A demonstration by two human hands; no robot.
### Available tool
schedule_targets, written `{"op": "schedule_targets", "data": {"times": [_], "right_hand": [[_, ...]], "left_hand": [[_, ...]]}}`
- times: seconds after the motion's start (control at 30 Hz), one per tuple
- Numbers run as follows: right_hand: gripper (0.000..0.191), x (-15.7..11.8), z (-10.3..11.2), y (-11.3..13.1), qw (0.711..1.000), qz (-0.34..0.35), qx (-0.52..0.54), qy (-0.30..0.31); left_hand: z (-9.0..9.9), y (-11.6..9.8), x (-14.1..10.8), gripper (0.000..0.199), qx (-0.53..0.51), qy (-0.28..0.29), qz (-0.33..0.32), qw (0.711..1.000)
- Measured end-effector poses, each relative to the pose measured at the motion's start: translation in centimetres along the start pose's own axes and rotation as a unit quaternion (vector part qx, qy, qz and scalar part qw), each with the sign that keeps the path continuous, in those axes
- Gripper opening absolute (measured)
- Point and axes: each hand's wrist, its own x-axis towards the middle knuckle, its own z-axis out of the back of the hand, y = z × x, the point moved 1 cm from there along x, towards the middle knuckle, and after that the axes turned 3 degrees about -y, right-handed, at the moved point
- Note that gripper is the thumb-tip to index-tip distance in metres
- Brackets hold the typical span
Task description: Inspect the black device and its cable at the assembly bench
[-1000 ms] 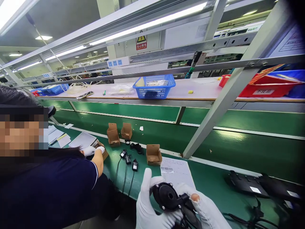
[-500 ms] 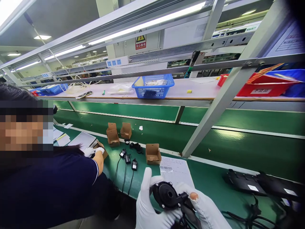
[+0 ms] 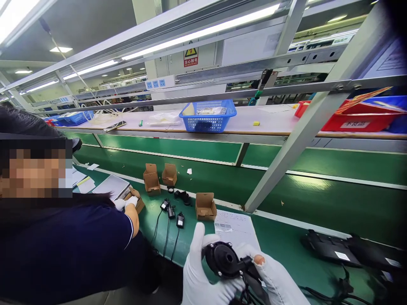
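Observation:
A small black pump [image 3: 222,258] with a round, screwed housing and a short side spout is held up close to me, over the table's front edge. My left hand [image 3: 199,271], in a white glove, is closed around the housing, its thumb up at the left side. My right hand [image 3: 270,275], also gloved with a bare thumb tip showing, pinches the pump by its spout side. Black cable hangs below the pump between the hands. Behind it a printed sheet [image 3: 238,231] lies on the green table, and an open cardboard box [image 3: 205,207] stands at its far left corner.
On my left a co-worker [image 3: 79,250] has gloved hands at another cardboard box [image 3: 137,201]. Several small black pumps [image 3: 180,220] with cables lie between us. Black cased units [image 3: 333,248] lie at right. A slanted metal post [image 3: 276,156] rises behind the table; a blue basket [image 3: 208,116] sits on the shelf.
The whole view has shifted slightly, so things appear a little further right. Both my hands keep the same hold on the pump.

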Motion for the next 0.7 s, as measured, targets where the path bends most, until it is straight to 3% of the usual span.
{"op": "schedule_targets", "data": {"times": [0.17,0.5,0.7], "right_hand": [[0.067,0.2,-0.12,0.02,1.0,-0.005,0.001,-0.008],[0.07,0.58,-0.59,-0.06,0.999,-0.027,0.008,0.043],[0.06,0.69,-0.52,-0.27,0.999,-0.037,0.034,0.009]], "left_hand": [[-0.24,-0.02,0.23,0.099,-0.011,-0.012,0.002,1.0],[0.76,-0.58,0.75,0.095,-0.001,0.014,0.008,1.0],[0.16,-0.44,0.74,0.096,-0.029,-0.007,0.008,1.0]]}}
